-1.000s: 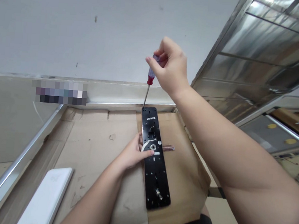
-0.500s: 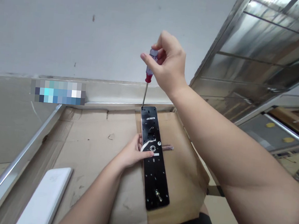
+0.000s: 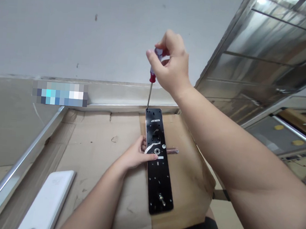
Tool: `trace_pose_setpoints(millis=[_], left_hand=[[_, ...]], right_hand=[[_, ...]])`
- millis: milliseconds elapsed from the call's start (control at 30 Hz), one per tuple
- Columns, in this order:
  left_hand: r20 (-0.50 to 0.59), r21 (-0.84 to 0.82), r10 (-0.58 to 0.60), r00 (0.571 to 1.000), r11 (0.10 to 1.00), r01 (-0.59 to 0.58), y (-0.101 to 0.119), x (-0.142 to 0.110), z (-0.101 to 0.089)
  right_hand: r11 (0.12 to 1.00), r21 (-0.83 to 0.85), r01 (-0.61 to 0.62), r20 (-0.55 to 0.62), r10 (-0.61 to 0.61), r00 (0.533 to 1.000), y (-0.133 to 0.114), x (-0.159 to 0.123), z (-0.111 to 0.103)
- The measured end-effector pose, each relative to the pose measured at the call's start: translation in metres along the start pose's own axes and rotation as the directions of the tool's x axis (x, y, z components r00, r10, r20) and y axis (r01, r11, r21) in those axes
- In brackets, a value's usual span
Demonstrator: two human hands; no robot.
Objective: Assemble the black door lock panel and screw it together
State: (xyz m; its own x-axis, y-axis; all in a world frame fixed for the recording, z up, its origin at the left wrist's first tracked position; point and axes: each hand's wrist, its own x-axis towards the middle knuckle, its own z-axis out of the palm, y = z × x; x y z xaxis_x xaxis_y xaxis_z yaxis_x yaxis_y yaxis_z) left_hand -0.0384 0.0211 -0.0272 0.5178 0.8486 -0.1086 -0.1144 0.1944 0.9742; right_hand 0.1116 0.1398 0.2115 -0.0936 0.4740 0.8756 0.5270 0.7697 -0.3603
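A long black door lock panel (image 3: 159,178) lies on the cardboard with its back face up, showing small screws, a round socket, a white cable and a metal post near its lower end. My left hand (image 3: 139,153) grips its left edge, thumb on the face and fingers curled at the side. In my right hand (image 3: 171,61) is a screwdriver (image 3: 152,77) with a clear and red handle. It stands nearly upright, and its tip meets the panel's top left corner. From under the panel's right side a copper-coloured handle (image 3: 172,151) sticks out.
Brown cardboard (image 3: 92,141) covers the bench, with a metal rail (image 3: 19,164) along its left side. A white rectangular device (image 3: 48,201) lies at the lower left. Behind the bench rises a pale wall (image 3: 108,37); shiny metal panels (image 3: 267,42) stand at the right.
The right hand and screwdriver handle have shifted very slightly, with the tip still at the panel's top left corner. The left hand keeps its grip on the panel.
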Motion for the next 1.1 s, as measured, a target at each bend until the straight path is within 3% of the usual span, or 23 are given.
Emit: trace_pose_setpoints(millis=[200,367,600,800,1000,1100], left_hand=[[0.029,-0.038,0.008,1.0,0.999,-0.007,0.004,0.002,-0.001],[0.066,-0.067,-0.014,0.998,0.998,0.019,0.004,0.003,-0.001],[0.076,-0.082,-0.007,0.997,0.997,0.014,0.005,0.003,-0.001],[0.029,-0.018,-0.004,1.0,1.0,0.004,0.003,0.002,-0.002],[0.063,-0.042,0.025,0.998,0.999,-0.022,0.008,0.001,0.001],[0.065,-0.038,0.024,0.998,0.999,-0.022,0.007,0.001,0.001]], right_hand=[[0.998,0.018,-0.063,0.064,0.062,0.996,0.001,0.0,-0.001],[0.995,-0.098,-0.015,-0.023,0.013,1.0,0.002,-0.003,-0.003],[0.994,0.094,-0.047,0.051,0.042,0.998,0.007,-0.002,-0.003],[0.993,-0.12,0.009,0.017,-0.007,1.0,0.002,0.0,-0.004],[0.995,0.095,-0.014,0.049,0.01,0.999,0.005,0.001,-0.003],[0.999,0.035,-0.003,0.114,-0.001,0.993,0.006,0.006,-0.007]])
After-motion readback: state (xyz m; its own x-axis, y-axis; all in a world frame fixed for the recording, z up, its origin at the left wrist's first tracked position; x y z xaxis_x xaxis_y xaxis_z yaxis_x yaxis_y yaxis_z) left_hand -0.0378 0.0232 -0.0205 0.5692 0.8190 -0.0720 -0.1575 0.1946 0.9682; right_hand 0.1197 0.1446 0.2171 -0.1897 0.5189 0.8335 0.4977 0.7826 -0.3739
